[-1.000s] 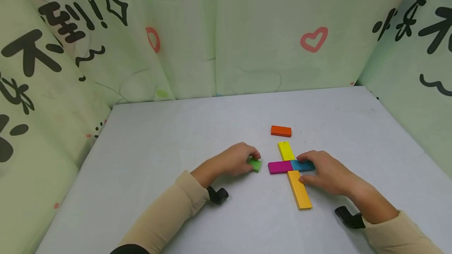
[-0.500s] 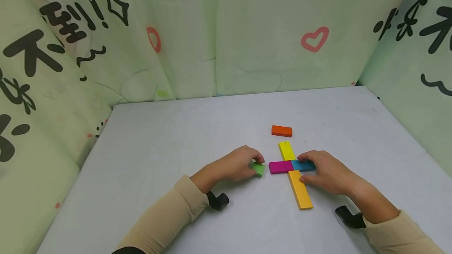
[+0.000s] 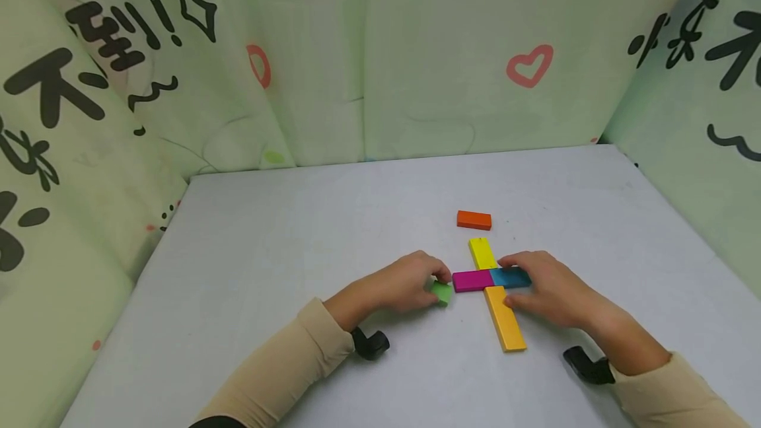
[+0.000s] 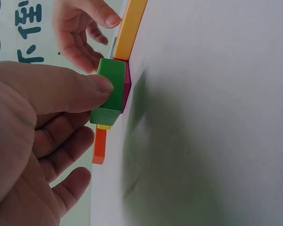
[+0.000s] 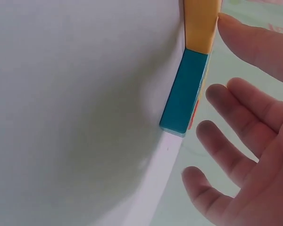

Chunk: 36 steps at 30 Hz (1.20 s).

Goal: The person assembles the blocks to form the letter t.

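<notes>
My left hand [image 3: 407, 283] pinches a small green block [image 4: 114, 87] between thumb and fingers, just left of the magenta block [image 3: 471, 281]. The green block seems held a little above the table, with its shadow beneath in the left wrist view. Magenta and blue [image 5: 185, 92] blocks lie end to end. A yellow block [image 3: 482, 253] lies behind them and a longer yellow-orange block [image 3: 505, 322] runs toward me. My right hand [image 3: 555, 289] hovers by the blue block, fingers spread and relaxed. Its thumb tip is at the yellow-orange block's edge; firm contact is unclear.
An orange-red block [image 3: 473, 220] lies apart, behind the yellow one. The white table [image 3: 285, 236] is bordered at the back and sides by a pale green printed curtain [image 3: 321, 65]. A black camera mount [image 3: 588, 366] sits at the right wrist, close to the table.
My left hand has moved right and slightly toward me, bringing the green block closer to the magenta block. My right hand and the blocks on the table stay almost where they were.
</notes>
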Tool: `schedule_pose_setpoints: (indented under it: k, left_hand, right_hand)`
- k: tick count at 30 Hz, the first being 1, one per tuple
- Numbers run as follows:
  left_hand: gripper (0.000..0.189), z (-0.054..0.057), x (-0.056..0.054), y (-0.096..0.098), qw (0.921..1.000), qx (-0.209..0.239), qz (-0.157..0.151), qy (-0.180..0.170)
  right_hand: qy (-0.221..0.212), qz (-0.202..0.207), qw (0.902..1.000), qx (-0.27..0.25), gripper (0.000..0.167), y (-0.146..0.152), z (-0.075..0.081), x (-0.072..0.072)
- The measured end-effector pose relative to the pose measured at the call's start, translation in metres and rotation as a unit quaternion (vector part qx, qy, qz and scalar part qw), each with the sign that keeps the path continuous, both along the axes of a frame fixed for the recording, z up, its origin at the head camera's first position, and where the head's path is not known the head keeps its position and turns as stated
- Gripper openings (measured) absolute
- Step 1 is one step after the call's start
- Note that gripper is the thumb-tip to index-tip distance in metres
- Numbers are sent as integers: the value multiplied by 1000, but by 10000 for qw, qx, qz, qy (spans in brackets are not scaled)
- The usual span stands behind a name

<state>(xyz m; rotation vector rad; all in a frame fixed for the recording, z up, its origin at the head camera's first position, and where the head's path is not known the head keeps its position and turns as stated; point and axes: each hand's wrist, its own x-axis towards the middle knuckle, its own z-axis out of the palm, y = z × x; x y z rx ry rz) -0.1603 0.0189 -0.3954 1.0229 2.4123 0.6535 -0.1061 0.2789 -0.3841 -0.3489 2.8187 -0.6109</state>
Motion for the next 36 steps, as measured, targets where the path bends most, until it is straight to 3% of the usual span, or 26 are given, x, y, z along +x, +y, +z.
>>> schedule_pose_setpoints:
  k: [15, 36]
  left_hand:
    - [33, 7, 16, 11, 9980, 5, -616, 116]
    - [32, 6, 34, 31, 9855, -54, -1509, 772]
  right_hand:
    - [-293, 549, 9980, -119, 63, 3, 4, -10]
    - [-264, 438, 9986, -146, 56, 3, 4, -20]
